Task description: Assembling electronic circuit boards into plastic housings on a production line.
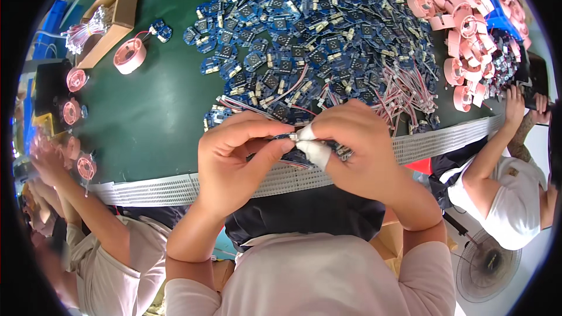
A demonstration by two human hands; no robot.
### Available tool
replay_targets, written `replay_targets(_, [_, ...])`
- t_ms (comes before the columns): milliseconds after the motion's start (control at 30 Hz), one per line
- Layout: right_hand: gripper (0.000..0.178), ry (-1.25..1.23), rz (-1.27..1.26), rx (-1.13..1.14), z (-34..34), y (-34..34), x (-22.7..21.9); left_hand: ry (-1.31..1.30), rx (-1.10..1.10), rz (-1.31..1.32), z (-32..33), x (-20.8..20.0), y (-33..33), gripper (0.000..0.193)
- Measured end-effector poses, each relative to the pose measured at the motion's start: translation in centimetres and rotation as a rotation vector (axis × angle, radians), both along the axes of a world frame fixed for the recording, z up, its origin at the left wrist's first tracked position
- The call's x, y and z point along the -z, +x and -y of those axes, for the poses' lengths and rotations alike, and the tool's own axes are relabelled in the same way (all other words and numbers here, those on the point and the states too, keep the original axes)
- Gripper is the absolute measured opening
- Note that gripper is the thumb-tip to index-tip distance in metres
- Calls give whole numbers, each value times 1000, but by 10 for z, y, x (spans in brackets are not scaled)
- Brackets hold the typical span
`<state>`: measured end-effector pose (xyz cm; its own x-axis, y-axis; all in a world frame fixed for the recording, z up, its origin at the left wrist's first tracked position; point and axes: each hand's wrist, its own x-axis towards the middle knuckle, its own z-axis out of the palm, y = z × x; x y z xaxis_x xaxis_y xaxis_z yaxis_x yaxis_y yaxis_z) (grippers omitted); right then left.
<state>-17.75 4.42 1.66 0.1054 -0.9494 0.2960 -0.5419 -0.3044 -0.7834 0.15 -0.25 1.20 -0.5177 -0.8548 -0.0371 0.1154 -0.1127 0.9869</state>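
Observation:
Over the bench's near edge, my left hand (237, 155) pinches the edge of a small blue circuit board (285, 136) between thumb and forefinger. My right hand (357, 146), with white finger covers on thumb and forefinger, closes on a small white wire connector (294, 137) at that board's edge. Fingertips hide most of both parts, so whether the connector is seated cannot be told. More board-like pieces (343, 151) show beneath my right palm. Just beyond my hands, a big heap of blue circuit boards (293, 41) covers the green bench.
Red-and-white wire leads (407, 93) lie on the heap's right side. Pink round housings (465, 29) pile up at far right; one housing (129, 56) sits left near a cardboard box (114, 17). A white perforated strip (158, 191) lines the front edge. Co-workers sit on both sides.

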Motion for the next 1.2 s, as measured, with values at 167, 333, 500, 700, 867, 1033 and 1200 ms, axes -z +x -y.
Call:
replay_targets(167, [19,-20,25,39,-6,0,-1,-167,15,190,-2,-3,0,20])
replay_targets(333, [13,49,234,-88,-13,-13,4,-63,212,131,1,-9,0,23])
replay_targets(500, [13,175,348,-72,-18,-26,4,-60,202,107,1,-10,-15,24])
replay_targets(700, [19,335,473,-90,-26,-44,3,-69,304,76,-3,-10,-26,24])
replay_targets(867, [24,-18,289,573,-13,-117,-14,89,121,-7,-3,-6,-24,20])
replay_targets(1033, [23,-363,-514,1109,12,-254,5,204,-16,36,6,-5,-7,18])
replay_targets(1200, [27,-251,-598,1104,11,-284,16,354,-47,-89,9,3,-10,17])
